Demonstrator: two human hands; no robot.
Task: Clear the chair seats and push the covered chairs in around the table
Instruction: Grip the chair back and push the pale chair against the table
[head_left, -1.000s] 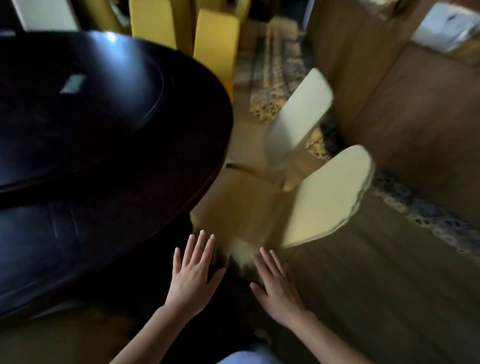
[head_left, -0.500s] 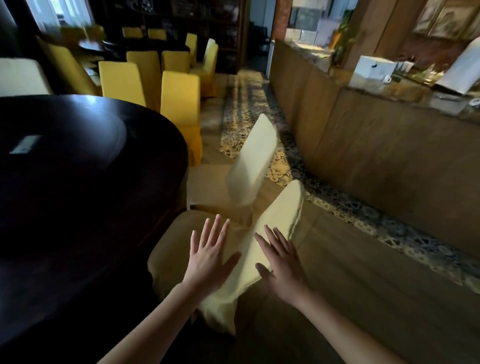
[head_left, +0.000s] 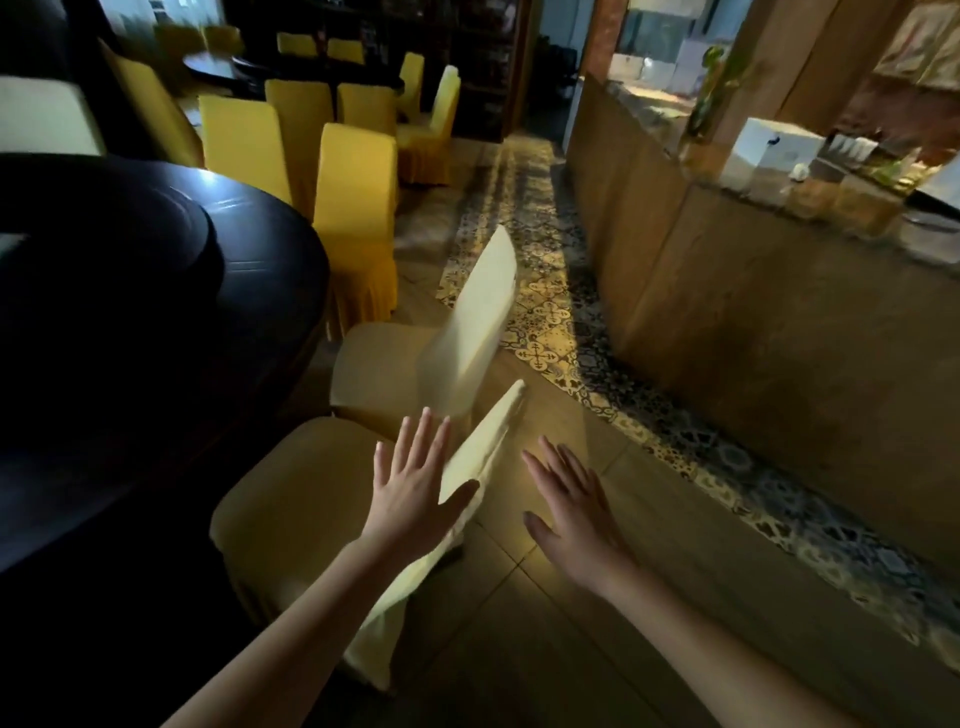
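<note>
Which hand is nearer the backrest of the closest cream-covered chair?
Left. The left hand overlaps the nearest chair's backrest at its top edge, open and flat; contact cannot be confirmed. The right hand hovers open over the floor beside it, clearly apart.

table (head_left: 156, 312): left side cut off | left hand (head_left: 415, 493): hides chair-back (head_left: 483, 457) edge

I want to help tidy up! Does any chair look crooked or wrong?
Yes. The two pale covered chairs nearest the hands, the near chair and the next chair, stand turned at an angle to the dark round table. The yellow chair behind sits snug against it. Both seats look bare.
</note>
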